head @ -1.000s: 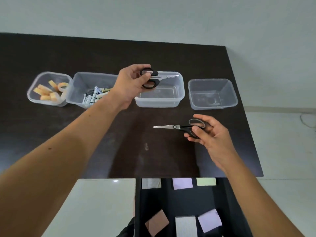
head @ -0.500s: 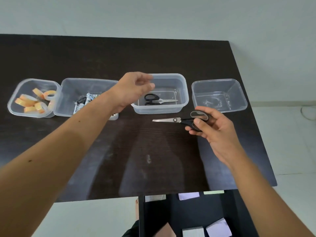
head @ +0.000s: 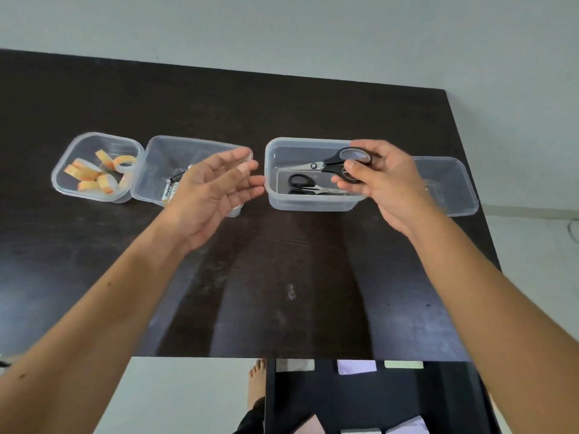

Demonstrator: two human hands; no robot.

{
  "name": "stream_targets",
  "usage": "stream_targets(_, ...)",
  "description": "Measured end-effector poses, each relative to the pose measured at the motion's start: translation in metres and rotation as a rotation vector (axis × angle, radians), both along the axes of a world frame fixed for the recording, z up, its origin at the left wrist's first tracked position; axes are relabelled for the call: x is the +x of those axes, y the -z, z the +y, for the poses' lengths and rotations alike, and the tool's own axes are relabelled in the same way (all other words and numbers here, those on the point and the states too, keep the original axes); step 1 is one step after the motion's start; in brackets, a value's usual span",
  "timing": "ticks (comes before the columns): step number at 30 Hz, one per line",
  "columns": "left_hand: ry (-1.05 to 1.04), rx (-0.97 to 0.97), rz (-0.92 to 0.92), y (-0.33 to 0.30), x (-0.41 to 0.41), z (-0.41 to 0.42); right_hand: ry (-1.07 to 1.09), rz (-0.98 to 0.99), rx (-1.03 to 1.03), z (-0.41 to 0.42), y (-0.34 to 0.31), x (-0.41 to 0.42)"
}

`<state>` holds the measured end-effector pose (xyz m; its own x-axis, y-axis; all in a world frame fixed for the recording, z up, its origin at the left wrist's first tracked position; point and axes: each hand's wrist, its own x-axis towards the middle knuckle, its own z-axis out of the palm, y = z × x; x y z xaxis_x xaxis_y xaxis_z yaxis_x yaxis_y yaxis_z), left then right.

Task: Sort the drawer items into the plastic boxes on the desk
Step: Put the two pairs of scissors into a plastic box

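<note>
drawer [head: 376,399]: open at the bottom edge, paper pads still inside
left hand [head: 210,189]: empty, fingers spread, hovering by the battery box [head: 163,158]
right hand [head: 388,186]: pinching scissors [head: 338,162] by the handle, right over the middle box [head: 272,189]
in that box: another pair [head: 308,184] lying flat
risk: the blade tip looks close to the far-left rim, so a careless drop could catch it or land crooked on the other pair
</note>
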<state>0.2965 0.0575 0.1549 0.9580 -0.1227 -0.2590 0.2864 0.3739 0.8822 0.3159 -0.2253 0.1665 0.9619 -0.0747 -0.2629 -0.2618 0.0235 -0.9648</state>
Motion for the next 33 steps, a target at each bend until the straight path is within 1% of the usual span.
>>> stream_targets(4,-0.009,-0.091,-0.016,0.003,-0.004,0.008,-0.075,0.079,-0.163,0.013,0.001,0.018)
stream_targets(9,0.026,-0.093,-0.009,0.005,-0.009,0.008,-0.111,-0.025,-0.565,0.014,0.007,0.022)
stream_targets(11,0.044,-0.099,0.002,0.006,-0.012,0.005,-0.110,-0.075,-0.633,0.011,0.008,0.020)
stream_targets(15,0.108,-0.078,0.006,0.008,-0.021,-0.003,-0.105,-0.184,-0.705,0.006,0.012,0.009)
stream_targets(18,0.120,-0.058,0.020,0.008,-0.029,-0.012,-0.076,-0.250,-0.695,0.000,0.007,-0.003)
stream_targets(23,0.143,-0.024,0.062,0.014,-0.068,-0.033,-0.073,-0.298,-0.569,-0.021,-0.005,-0.051)
stream_targets(26,0.153,0.013,0.077,0.023,-0.108,-0.047,-0.111,-0.276,-0.463,-0.034,-0.005,-0.101)
stream_targets(30,0.192,0.056,0.126,0.048,-0.186,-0.078,-0.240,-0.231,-0.443,-0.060,0.014,-0.187)
stream_targets(33,0.176,0.118,0.114,0.069,-0.241,-0.101,-0.311,-0.147,-0.417,-0.080,0.038,-0.246)
